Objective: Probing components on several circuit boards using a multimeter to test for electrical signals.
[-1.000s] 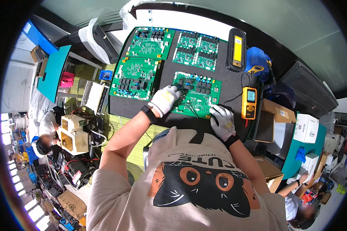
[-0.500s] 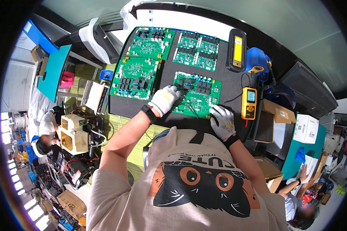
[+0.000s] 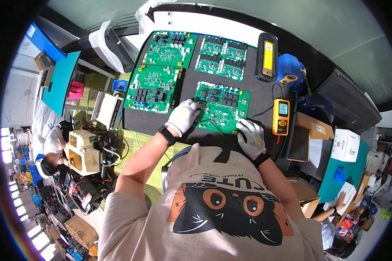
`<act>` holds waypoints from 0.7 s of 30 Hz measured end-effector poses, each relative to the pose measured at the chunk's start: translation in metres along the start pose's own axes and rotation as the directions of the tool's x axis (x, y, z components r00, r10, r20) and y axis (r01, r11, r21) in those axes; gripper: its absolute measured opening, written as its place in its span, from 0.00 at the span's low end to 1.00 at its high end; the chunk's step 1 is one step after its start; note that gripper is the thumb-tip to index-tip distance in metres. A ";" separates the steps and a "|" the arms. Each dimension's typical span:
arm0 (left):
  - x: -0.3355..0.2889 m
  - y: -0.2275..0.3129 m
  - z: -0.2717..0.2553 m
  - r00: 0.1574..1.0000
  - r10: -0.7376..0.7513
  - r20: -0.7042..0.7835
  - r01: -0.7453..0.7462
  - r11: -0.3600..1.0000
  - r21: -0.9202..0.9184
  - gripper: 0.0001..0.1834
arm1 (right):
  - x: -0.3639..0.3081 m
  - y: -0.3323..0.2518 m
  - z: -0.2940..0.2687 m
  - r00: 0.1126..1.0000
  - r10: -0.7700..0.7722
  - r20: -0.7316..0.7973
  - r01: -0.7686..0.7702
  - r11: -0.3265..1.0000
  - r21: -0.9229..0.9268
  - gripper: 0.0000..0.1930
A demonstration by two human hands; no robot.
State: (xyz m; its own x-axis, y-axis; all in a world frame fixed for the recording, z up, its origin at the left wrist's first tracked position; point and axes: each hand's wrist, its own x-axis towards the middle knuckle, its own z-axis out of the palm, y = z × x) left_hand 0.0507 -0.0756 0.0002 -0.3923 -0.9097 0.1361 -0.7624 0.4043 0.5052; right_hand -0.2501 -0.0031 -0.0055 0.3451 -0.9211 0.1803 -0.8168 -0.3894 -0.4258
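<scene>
A green circuit board (image 3: 228, 114) with black and blue parts lies on the dark mat in front of me. My left hand (image 3: 184, 117), in a whitish glove, is at the board's left edge with its fingers bent together; what they pinch, if anything, is hidden. Thin black leads (image 3: 216, 125) run from beside that hand over the board's near part. My right hand (image 3: 251, 138), gloved too, grips the board's near right corner with bent fingers. To the right lies an orange handheld meter (image 3: 281, 116) with a lit screen, and a black lead passes between it and the board.
Two larger green boards (image 3: 154, 87) lie at the left of the mat (image 3: 188, 82), and a panel of small boards (image 3: 222, 56) at the back. A black case with a yellow label (image 3: 268, 56) and a blue tool (image 3: 290, 71) stand back right. Cardboard boxes (image 3: 311, 130) are beside the table.
My left hand has drawn back leftward, from over the board to its left edge. The black leads have shifted slightly. My right hand and the board have stayed put.
</scene>
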 end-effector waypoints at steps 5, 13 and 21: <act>-0.005 0.002 -0.003 0.989 -0.073 -0.127 0.068 0.997 -0.039 0.07 | 0.000 0.000 0.000 1.000 0.001 0.008 -0.001 1.000 0.000 0.19; 0.003 0.010 0.000 0.990 -0.047 -0.135 0.042 0.998 -0.039 0.08 | 0.001 -0.001 -0.001 1.000 0.002 0.008 -0.002 1.000 0.002 0.19; 0.012 0.009 0.007 0.993 0.001 -0.115 0.011 0.994 0.105 0.06 | 0.001 -0.001 -0.002 1.000 -0.005 -0.006 0.005 1.000 -0.001 0.19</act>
State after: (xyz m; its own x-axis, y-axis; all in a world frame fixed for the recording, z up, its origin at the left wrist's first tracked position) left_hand 0.0353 -0.0823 0.0005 -0.3311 -0.9143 0.2333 -0.8165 0.4015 0.4148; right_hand -0.2495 -0.0033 -0.0034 0.3464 -0.9192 0.1874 -0.8158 -0.3938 -0.4236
